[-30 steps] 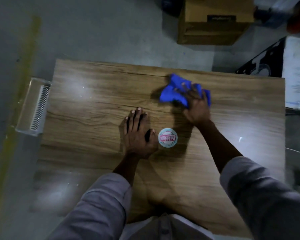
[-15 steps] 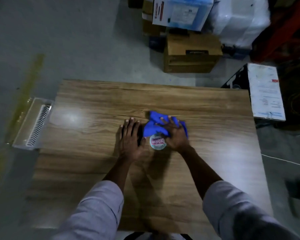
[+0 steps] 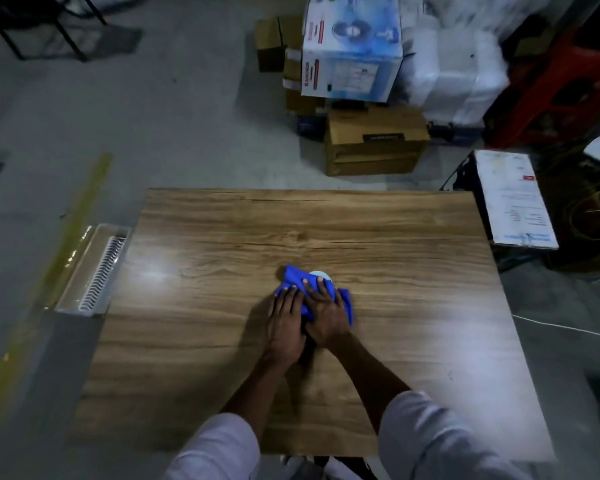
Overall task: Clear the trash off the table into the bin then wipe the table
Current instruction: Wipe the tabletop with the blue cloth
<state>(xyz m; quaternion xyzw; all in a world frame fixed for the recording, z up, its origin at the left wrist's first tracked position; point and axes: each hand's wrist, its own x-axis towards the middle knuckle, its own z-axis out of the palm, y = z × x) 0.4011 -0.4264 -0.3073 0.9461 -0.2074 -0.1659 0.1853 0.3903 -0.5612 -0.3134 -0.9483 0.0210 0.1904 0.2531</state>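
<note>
The floor point(image 3: 174, 109) is bare grey concrete, dimly lit, with a worn yellow line point(image 3: 84, 202) running along its left side. Beyond the far edge of the wooden table point(image 3: 395, 237) — its top catching two pale patches of glare — stands a brown cardboard box point(image 3: 374, 143), with a white-and-blue printed carton point(image 3: 352, 46) stacked behind it. White wrapped bundles point(image 3: 454, 71) lie to the right, beside what may be a red crate point(image 3: 561, 81). Dark metal legs point(image 3: 32, 29) show at top left; a thin white cable point(image 3: 568, 329) trails across the floor at right.
</note>
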